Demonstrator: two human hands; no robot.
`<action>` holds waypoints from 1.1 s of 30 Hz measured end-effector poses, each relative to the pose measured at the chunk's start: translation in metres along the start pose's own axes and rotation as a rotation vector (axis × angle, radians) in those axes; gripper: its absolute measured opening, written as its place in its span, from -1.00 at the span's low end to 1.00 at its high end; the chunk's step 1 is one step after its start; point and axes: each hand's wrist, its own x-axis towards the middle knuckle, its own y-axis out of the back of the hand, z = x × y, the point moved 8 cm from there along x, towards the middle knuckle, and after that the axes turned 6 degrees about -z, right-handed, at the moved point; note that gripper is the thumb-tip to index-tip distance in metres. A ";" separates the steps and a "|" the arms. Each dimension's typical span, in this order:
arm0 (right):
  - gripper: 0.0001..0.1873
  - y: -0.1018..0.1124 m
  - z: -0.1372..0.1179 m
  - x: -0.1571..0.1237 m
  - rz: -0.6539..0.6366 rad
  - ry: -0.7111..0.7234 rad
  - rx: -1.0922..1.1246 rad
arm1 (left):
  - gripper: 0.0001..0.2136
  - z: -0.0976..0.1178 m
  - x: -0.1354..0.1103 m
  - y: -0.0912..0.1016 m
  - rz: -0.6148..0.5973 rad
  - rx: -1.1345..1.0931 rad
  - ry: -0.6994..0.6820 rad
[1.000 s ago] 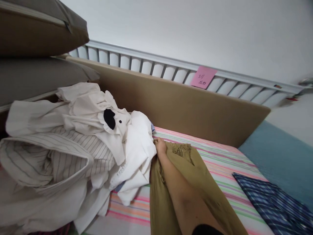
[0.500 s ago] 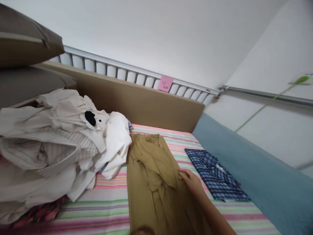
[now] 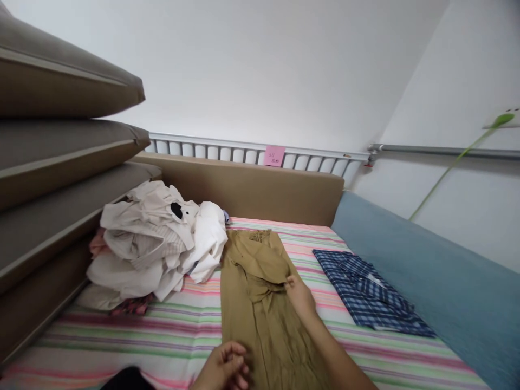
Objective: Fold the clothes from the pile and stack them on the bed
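Olive garment (image 3: 239, 309) — matt, creased cloth; note (image 3: 274, 156) — paper.

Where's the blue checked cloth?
In the head view, the checked cloth lies on the right of the striped sheet, between the olive garment and the blue panel.

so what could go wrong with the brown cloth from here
The right hand seems to pinch the turned-over flap only by its edge, so it might slip loose. The flap looks bunched around that grip, so creases could set in the brown cloth. The white clothes pile sits close beside its far left corner, so a sideways tug might disturb the pile.
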 end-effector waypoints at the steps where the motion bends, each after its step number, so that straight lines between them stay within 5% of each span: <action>1: -0.76 0.019 -0.009 0.003 0.050 0.034 -0.007 | -0.41 -0.001 0.002 0.004 0.030 -0.078 -0.012; 4: -0.74 0.069 -0.044 0.001 0.184 0.174 -0.020 | -0.39 -0.011 0.004 0.010 0.064 -0.241 0.018; 6: -0.75 0.080 -0.076 -0.011 0.191 0.347 -0.016 | -0.41 -0.016 0.005 0.012 0.067 -0.263 0.022; 9: -0.77 0.046 -0.115 -0.046 -0.073 0.676 0.050 | -0.41 -0.022 0.010 0.017 0.073 -0.261 0.020; 11: -0.78 0.011 -0.116 -0.068 -0.278 0.773 0.149 | -0.38 -0.029 0.015 0.022 0.089 -0.262 0.038; 13: -0.76 -0.007 -0.091 -0.070 -0.285 0.683 0.267 | -0.35 -0.034 0.020 0.027 0.110 -0.258 0.053; 15: -0.73 -0.010 -0.044 -0.054 -0.151 0.457 0.340 | -0.34 -0.035 0.021 0.030 0.127 -0.245 0.065; 18: -0.70 -0.007 0.029 -0.027 -0.039 0.167 0.322 | -0.37 -0.030 0.016 0.028 0.137 -0.221 0.087; 21: -0.64 -0.011 0.067 -0.008 -0.053 0.048 0.244 | -0.46 -0.019 0.007 0.022 0.133 -0.208 0.074; 25: -0.61 -0.029 0.075 -0.001 -0.118 -0.017 0.130 | -0.48 -0.014 0.002 0.017 0.127 -0.192 0.067; 29: -0.93 -0.038 0.066 -0.001 -0.178 -0.039 0.032 | -0.49 -0.016 0.002 0.019 0.137 -0.175 0.047; 33: -0.93 -0.017 0.052 0.002 -0.149 -0.001 -0.013 | -0.52 -0.016 0.002 0.018 0.127 -0.176 0.030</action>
